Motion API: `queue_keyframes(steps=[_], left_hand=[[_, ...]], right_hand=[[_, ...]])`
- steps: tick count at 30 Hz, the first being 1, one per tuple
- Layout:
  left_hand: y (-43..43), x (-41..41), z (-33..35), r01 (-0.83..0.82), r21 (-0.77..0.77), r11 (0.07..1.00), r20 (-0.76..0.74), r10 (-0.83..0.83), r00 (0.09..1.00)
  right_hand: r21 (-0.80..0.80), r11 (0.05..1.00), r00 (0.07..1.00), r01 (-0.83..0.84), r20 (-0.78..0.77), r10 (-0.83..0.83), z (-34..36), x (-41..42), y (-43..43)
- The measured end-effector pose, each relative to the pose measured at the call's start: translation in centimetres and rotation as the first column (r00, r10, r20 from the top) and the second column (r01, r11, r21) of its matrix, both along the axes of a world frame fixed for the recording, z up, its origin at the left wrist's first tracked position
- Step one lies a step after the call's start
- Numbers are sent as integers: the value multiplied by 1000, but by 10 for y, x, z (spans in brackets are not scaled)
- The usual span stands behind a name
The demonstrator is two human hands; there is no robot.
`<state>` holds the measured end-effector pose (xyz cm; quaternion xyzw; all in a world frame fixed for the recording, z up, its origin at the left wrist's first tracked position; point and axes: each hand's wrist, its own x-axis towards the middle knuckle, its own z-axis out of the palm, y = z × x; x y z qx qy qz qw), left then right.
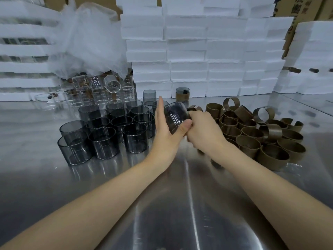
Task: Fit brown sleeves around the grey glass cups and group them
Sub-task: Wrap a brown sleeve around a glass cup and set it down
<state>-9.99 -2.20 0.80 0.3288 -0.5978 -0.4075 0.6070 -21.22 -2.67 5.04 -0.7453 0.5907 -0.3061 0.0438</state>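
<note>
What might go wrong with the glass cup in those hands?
1. The cup is tilted in the air, and the left hand holds it mostly with its thumb and flat fingers. If the right hand pushes the sleeve on hard, that grip may slip. The glass could then drop onto the metal table and break.
2. The other cups stand crowded right beside the left hand. A bump might knock them together.

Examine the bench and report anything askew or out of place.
One clear glass cup lies tipped on its side atop the upright clear ones, back left. A few brown sleeves at the pile's rear stand on edge.
</note>
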Motion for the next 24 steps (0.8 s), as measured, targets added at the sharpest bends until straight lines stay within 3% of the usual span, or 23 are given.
queue_keyframes(steps=[2,5,9,11,13,15,20,24], left_hand=[[-1,0,0,22,20,1000,-74,-21,997],[-4,3,0,-2,77,997,-127,11,992],[-6,6,1,-20,194,981,-123,45,991],[-4,7,4,-10,246,969,-141,46,989],[-3,8,4,-16,276,961,-112,49,993],[-3,8,3,-18,285,958,-108,51,993],[-3,9,3,6,292,956,-102,25,994],[-3,8,2,57,285,957,-141,-17,990]], right_hand=[[-103,990,987,94,-120,-106,7,-5,1],[-163,965,969,203,-109,-222,16,-17,-1],[-48,929,890,366,-272,-365,15,-33,-6],[91,933,911,349,-266,-315,14,-38,-8],[221,946,970,237,-117,-215,15,-41,-9],[199,955,976,220,-54,-213,15,-42,-10],[126,918,894,376,-311,-323,10,-45,-11],[191,929,936,317,-221,-274,5,-45,-15]])
